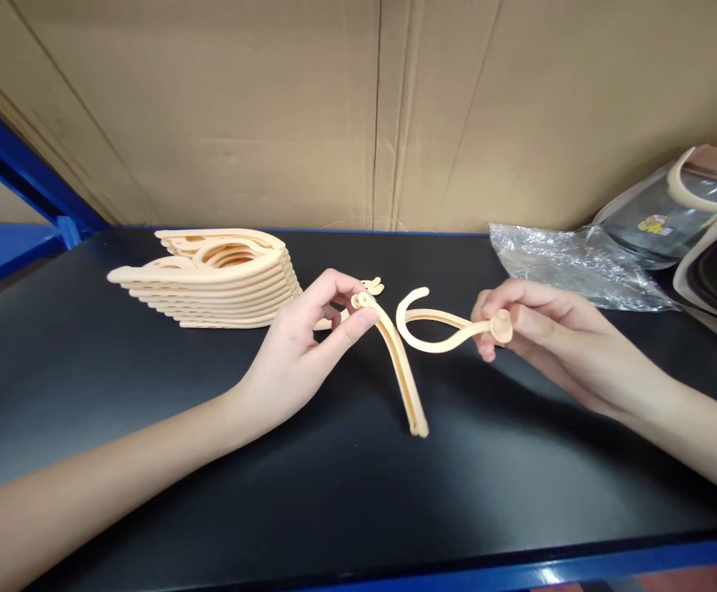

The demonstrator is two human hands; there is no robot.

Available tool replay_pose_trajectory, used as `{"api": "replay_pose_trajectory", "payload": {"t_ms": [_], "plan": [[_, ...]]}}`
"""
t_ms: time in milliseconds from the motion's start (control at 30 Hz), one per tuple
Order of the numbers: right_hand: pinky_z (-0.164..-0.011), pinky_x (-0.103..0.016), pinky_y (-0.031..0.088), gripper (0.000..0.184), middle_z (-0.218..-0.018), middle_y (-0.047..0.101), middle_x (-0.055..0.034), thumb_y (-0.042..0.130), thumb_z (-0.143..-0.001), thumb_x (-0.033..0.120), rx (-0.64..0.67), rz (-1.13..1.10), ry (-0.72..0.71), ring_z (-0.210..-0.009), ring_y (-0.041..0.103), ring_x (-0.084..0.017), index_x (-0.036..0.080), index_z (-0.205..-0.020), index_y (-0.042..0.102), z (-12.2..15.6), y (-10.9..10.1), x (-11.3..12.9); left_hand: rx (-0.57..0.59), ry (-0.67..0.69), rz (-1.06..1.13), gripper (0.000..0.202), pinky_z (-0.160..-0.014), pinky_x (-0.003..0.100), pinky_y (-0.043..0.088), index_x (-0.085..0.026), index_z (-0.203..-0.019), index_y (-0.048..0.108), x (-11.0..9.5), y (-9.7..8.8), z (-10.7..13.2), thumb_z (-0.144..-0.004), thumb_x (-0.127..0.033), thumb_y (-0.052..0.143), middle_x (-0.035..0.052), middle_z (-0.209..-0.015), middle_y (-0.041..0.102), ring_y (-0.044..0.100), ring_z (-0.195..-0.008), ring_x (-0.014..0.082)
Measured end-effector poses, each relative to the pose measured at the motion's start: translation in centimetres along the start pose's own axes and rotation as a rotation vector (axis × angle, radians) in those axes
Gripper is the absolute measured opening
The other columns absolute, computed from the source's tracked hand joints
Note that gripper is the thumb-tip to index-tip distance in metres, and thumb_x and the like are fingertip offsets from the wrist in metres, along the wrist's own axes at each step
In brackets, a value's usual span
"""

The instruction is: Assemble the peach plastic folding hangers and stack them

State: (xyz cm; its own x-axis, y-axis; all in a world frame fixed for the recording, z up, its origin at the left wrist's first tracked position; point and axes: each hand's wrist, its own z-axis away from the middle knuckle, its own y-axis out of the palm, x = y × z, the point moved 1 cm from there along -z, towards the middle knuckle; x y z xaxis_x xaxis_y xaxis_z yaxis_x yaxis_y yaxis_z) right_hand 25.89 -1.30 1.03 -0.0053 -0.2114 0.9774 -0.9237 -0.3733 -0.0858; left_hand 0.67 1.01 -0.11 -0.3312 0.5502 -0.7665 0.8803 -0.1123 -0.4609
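Observation:
My left hand (309, 341) pinches the round end of a peach plastic hanger arm (399, 366), whose other end rests on the black table (149, 427). My right hand (528, 325) grips the round base of a peach plastic hook piece (432, 333), its curved hook pointing left toward the arm. The two parts are close but apart. A small peach part (372, 286) lies just behind my left fingers.
A stack of several folded peach hangers (210, 279) sits at the back left. Crumpled clear plastic wrap (571, 263) and bagged items (691, 214) lie at the right. A cardboard wall (358, 107) stands behind. Blue shelf frame (19, 164) borders the left.

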Motion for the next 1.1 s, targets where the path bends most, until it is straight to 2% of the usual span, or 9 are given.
{"api": "replay_pose_trajectory", "payload": {"t_ms": [67, 233, 367, 500, 600, 800, 933, 1100], "plan": [[-0.072, -0.029, 0.057, 0.016, -0.077, 0.067, -0.0011, 0.065, -0.089, 0.039, -0.06, 0.035, 0.029, -0.072, 0.065, -0.014, 0.025, -0.092, 0.07, -0.3, -0.2, -0.5, 0.054, -0.057, 0.111, 0.01, -0.079, 0.025, 0.052, -0.017, -0.095, 0.058, -0.1, 0.1, -0.2, -0.094, -0.027, 0.055, 0.0019, -0.095, 0.067, 0.065, -0.088, 0.0136], [-0.075, -0.025, 0.055, 0.018, -0.081, 0.069, -0.0001, 0.063, -0.09, 0.039, -0.144, 0.139, 0.035, -0.075, 0.066, -0.013, 0.024, -0.099, 0.068, -0.6, -0.4, -1.6, 0.188, -0.196, 0.362, 0.016, -0.08, 0.031, 0.056, -0.016, -0.092, 0.059, -0.9, 0.4, -0.4, -0.098, -0.022, 0.046, 0.0059, -0.095, 0.072, 0.068, -0.089, 0.0166], [-0.076, -0.025, 0.055, 0.018, -0.082, 0.069, -0.001, 0.062, -0.091, 0.038, -0.166, 0.237, -0.008, -0.077, 0.067, -0.013, 0.021, -0.094, 0.067, -0.5, 0.1, -1.6, 0.275, -0.335, 0.594, 0.025, -0.085, 0.034, 0.055, -0.013, -0.09, 0.061, -1.2, 0.8, -0.1, -0.101, -0.024, 0.04, 0.0081, -0.092, 0.071, 0.069, -0.088, 0.0181], [-0.08, -0.022, 0.053, 0.014, -0.086, 0.069, 0.0008, 0.063, -0.091, 0.034, -0.059, 0.315, -0.017, -0.082, 0.067, -0.012, 0.021, -0.091, 0.068, -0.2, 1.0, -1.6, 0.341, -0.41, 0.706, 0.025, -0.087, 0.032, 0.053, -0.013, -0.105, 0.065, -1.1, 1.5, 0.3, -0.099, -0.031, 0.048, 0.0092, -0.108, 0.069, 0.066, -0.099, 0.0194], [-0.083, -0.022, 0.05, 0.011, -0.09, 0.071, 0.0021, 0.061, -0.093, 0.031, 0.048, 0.377, -0.022, -0.087, 0.067, -0.011, 0.023, -0.094, 0.068, 0.0, 1.5, -1.7, 0.4, -0.441, 0.727, 0.03, -0.094, 0.035, 0.05, -0.016, -0.116, 0.063, -0.9, 1.9, 0.5, -0.1, -0.035, 0.046, 0.0095, -0.118, 0.066, 0.062, -0.109, 0.0218], [-0.08, -0.022, 0.048, 0.011, -0.096, 0.069, 0.0011, 0.058, -0.094, 0.024, 0.096, 0.629, -0.233, -0.085, 0.065, -0.01, 0.021, -0.098, 0.068, 0.1, 1.8, -1.4, 0.422, -0.416, 0.647, 0.029, -0.105, 0.042, 0.04, -0.016, -0.117, 0.063, -0.9, 2.0, 0.5, -0.101, -0.032, 0.046, 0.0089, -0.117, 0.067, 0.058, -0.115, 0.0234], [-0.084, -0.022, 0.048, 0.014, -0.098, 0.071, 0.0004, 0.056, -0.095, 0.023, 0.099, 0.642, -0.244, -0.094, 0.066, -0.011, 0.021, -0.102, 0.068, 0.2, 1.9, -1.1, 0.437, -0.412, 0.65, 0.023, -0.103, 0.036, 0.041, -0.016, -0.107, 0.064, -0.9, 2.0, 0.4, -0.1, -0.028, 0.046, 0.0067, -0.114, 0.066, 0.06, -0.11, 0.0199], [-0.084, -0.024, 0.052, 0.009, -0.094, 0.071, 0.0024, 0.055, -0.096, 0.026, 0.073, 0.498, -0.13, -0.089, 0.068, -0.011, 0.023, -0.1, 0.063, 0.3, 2.0, -1.2, 0.383, -0.451, 0.786, 0.022, -0.09, 0.026, 0.047, -0.013, -0.091, 0.063, -1.2, 2.0, 0.1, -0.099, -0.025, 0.046, 0.0046, -0.097, 0.065, 0.062, -0.091, 0.0138]]}}
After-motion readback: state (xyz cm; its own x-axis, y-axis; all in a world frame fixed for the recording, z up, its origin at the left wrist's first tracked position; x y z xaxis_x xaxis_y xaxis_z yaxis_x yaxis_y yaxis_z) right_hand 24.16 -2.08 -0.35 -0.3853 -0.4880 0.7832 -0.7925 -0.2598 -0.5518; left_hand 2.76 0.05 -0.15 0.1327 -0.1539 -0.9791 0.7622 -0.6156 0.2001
